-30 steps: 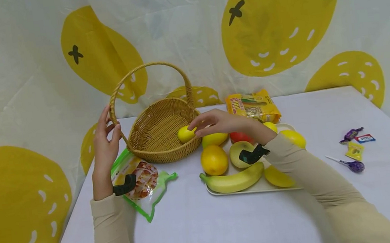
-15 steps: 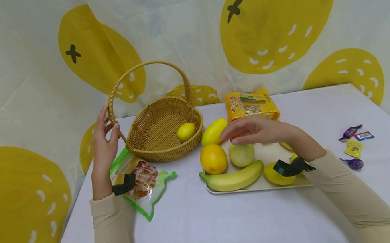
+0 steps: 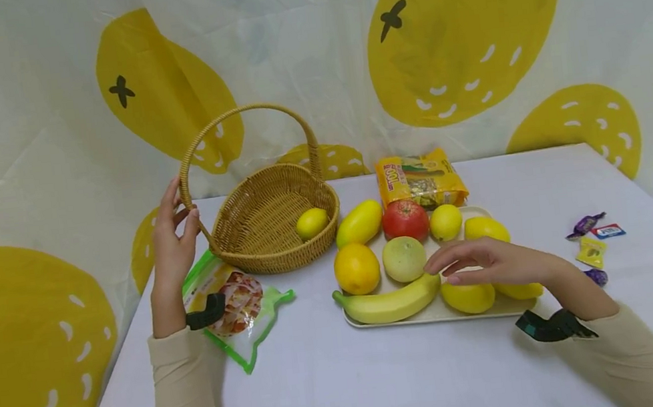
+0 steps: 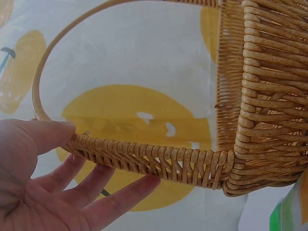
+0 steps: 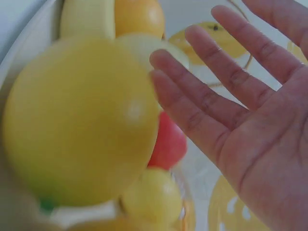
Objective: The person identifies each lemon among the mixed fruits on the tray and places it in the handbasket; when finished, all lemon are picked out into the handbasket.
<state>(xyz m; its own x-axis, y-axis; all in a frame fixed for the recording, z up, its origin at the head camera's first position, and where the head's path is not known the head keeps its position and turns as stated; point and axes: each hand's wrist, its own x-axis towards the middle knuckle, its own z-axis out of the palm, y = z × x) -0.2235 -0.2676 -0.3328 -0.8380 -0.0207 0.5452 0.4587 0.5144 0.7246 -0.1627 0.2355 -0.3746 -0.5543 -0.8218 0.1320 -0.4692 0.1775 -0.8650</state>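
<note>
"What's that left hand [image 3: 175, 244] doing?"

"Gripping the handle [image 4: 159, 161] of the basket [image 3: 275, 261], apparently steadying it; a lemon [image 3: 312, 223] is sitting inside."

"And the right hand [image 3: 499, 261]?"

"Holding nothing, hovering over the tray [image 3: 436, 320], fingers extended. They're probably choosing fruit; the next move seems to be calling for fingers curling round a piece."

"Where's the banana [image 3: 389, 304] pointing?"

"It's lying along the tray's near edge, long axis running left to right, stem [image 3: 338, 296] pointing left."

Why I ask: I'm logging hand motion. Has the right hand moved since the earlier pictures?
Yes: in the head view, the right hand has moved away from the basket, rightward and lower in frame.
</note>
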